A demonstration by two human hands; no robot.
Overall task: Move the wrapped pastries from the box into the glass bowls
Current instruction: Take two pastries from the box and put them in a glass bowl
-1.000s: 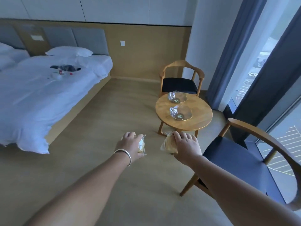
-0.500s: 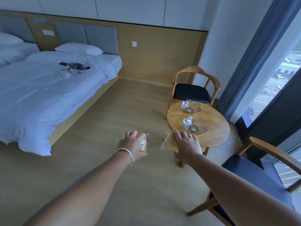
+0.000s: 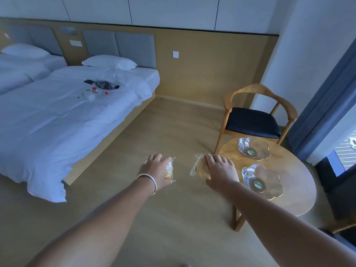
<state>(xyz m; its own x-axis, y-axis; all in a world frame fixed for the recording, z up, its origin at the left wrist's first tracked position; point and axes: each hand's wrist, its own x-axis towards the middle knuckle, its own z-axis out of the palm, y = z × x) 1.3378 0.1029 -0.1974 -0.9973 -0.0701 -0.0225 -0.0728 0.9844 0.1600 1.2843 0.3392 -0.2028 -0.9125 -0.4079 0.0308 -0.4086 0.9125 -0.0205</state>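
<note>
Clear plastic wraps two pastries, one carried in each hand above the wooden floor (image 3: 173,218). The left hand (image 3: 157,171), a silver bangle (image 3: 149,180) on its wrist, has its fingers curled round a small yellow wrapped pastry (image 3: 169,170). The right hand (image 3: 219,170) grips a rounder, pale brown wrapped pastry (image 3: 199,167), fingers bent over the top and the wrapper's edge sticking out to the left. Both hands are held out in front of the person, near each other but apart.

Just right of the right hand stands a round wooden desk (image 3: 300,182) with two scalloped glass bowls, each with a green sticker in its base: the near glass bowl (image 3: 262,180) close to the right hand, the far glass bowl (image 3: 253,149) behind it. Neither bowl holds a pastry. The box is out of sight.

A wooden armchair (image 3: 252,120) with a dark seat stands behind the desk. To the left is a white bed (image 3: 57,116) with a bottle (image 3: 97,90) and dark items on it. A blue curtain (image 3: 325,105) hangs at the right.
</note>
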